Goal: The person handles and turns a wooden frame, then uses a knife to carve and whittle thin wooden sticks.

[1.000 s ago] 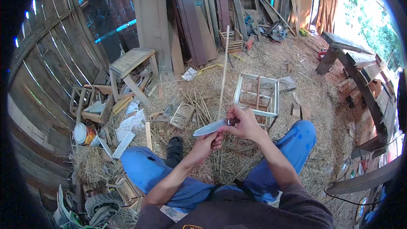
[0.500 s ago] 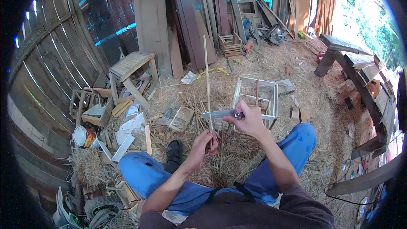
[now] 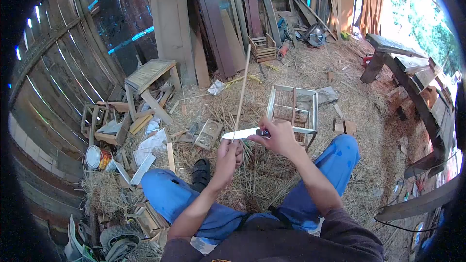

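Observation:
My left hand (image 3: 228, 159) is closed around the lower end of a long thin wooden strip (image 3: 242, 90), which points away from me and leans a little right. In my right hand (image 3: 279, 140) is a knife (image 3: 240, 134), gripped by its dark handle. Its bright blade points left and lies across the strip just above my left fingers. Whether the edge bites into the wood cannot be made out. Below both hands, between my knees, the ground is strewn with shavings and thin sticks (image 3: 262, 174).
Just beyond my right hand stands a small wooden frame (image 3: 294, 109). A slatted stool (image 3: 150, 75) and a paint can (image 3: 94, 156) are on the left. Boards (image 3: 172, 29) lean on the back wall, near a circular saw (image 3: 315, 36). A workbench (image 3: 412, 77) stands right.
The knife has slid down the strip toward my left hand. My left hand has risen slightly and shifted left, and the strip's top now tips further right.

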`<state>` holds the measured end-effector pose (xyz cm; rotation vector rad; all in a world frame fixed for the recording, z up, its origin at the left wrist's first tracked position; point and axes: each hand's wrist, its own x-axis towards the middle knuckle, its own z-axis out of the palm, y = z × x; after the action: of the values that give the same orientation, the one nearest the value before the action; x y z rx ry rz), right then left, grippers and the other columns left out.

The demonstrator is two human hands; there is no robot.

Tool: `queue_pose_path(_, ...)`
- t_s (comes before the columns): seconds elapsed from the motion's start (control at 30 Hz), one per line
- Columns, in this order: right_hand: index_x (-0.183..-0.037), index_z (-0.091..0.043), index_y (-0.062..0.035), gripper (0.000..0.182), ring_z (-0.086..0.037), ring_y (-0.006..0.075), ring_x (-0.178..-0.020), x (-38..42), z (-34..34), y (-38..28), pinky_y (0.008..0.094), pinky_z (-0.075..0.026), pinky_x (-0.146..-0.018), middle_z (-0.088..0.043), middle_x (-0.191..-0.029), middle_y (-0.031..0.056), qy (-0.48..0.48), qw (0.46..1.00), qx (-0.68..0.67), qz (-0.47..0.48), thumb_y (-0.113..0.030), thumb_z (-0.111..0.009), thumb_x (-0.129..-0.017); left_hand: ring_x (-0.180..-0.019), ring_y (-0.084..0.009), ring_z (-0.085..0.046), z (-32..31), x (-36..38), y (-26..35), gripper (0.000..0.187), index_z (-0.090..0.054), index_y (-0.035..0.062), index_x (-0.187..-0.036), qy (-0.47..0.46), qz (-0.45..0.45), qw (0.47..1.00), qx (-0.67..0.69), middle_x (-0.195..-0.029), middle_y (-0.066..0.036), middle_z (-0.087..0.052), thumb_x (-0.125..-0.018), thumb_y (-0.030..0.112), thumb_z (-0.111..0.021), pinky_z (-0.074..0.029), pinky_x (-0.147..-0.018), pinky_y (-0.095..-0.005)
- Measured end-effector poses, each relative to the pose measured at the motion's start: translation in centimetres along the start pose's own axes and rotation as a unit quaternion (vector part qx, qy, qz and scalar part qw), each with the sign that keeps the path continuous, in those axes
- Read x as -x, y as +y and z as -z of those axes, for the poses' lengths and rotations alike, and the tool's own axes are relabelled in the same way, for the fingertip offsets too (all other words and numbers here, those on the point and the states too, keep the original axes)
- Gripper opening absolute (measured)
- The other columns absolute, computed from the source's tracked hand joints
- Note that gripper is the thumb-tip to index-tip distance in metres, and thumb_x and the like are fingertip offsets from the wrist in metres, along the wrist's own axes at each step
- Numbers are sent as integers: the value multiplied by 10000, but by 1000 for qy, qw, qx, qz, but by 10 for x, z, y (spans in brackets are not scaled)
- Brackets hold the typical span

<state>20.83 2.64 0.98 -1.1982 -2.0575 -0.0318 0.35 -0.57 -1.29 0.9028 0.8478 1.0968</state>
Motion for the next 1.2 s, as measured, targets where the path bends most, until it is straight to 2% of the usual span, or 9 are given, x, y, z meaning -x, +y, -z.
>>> queue_pose_path(0.1,-906,-549,-121,413,-650,328,-567,-1,0,-7,427,-490,-510,-640,-634,97,3,998,-62,7,-444,-784,-804,-533,-30,-331,-7,5,3,187,-468,91,-939,3,7,999,-46,-716,45,-383,-1067,224,-438,-258,-465,-223)
queue_pose_path(0.2,-915,-554,-118,369,-651,346,-593,3,-9,-4,440,-489,-521,-638,-643,98,-23,997,-73,10,-402,-773,-826,-552,-34,-340,-4,1,-5,191,-504,90,-953,-12,39,998,-49,-721,45,-405,-1064,240,-461,-272,-480,-226)
queue_pose_path(0.3,-936,-553,-88,384,-655,293,-637,5,-10,-4,380,-485,-546,-644,-714,93,-56,996,-63,6,-345,-808,-809,-576,-35,-346,-9,2,-1,195,-540,81,-982,-28,16,999,-20,-720,45,-420,-1059,250,-480,-276,-498,-234)
queue_pose_path(0.4,-933,-550,-88,368,-650,297,-641,2,-8,-5,381,-482,-551,-638,-715,94,-18,995,-89,43,-323,-806,-812,-547,-41,-345,0,-5,-9,186,-555,102,-1062,-46,-12,997,-65,-715,65,-424,-1045,280,-502,-266,-484,-226)
queue_pose_path(0.5,-933,-566,-113,342,-675,336,-693,2,-3,-8,426,-503,-568,-672,-750,75,-31,996,-82,14,-374,-766,-838,-549,-33,-331,3,-2,-6,203,-558,97,-1100,-51,40,998,-18,-731,67,-425,-1044,285,-506,-242,-482,-227)
queue_pose_path(0.7,-905,-562,-98,432,-647,264,-606,-2,0,1,371,-494,-533,-643,-712,72,27,998,-34,36,-365,-858,-739,-538,-29,-306,-8,5,1,202,-541,86,-1118,-33,7,998,-48,-756,65,-418,-1047,271,-504,-213,-472,-229)
queue_pose_path(0.9,-872,-571,-91,436,-638,237,-582,-4,10,14,351,-493,-527,-628,-684,60,51,998,27,37,-393,-855,-736,-536,-28,-303,0,7,-3,201,-529,72,-1124,-46,-7,998,-43,-764,60,-410,-1048,257,-504,-202,-462,-224)
queue_pose_path(1.0,-860,-569,-89,431,-613,218,-544,-10,33,41,344,-477,-515,-605,-643,57,138,985,69,-76,-401,-845,-752,-535,-27,-302,7,20,-1,211,-529,71,-1108,-56,6,996,-65,-752,62,-402,-1053,271,-492,-209,-462,-217)
queue_pose_path(1.2,-824,-510,-93,442,-584,220,-508,0,35,14,345,-437,-497,-561,-600,59,107,992,39,-56,-394,-831,-779,-544,-28,-332,18,14,-3,261,-550,69,-1140,-56,-10,985,-164,-730,67,-402,-1069,299,-451,-247,-476,-201)
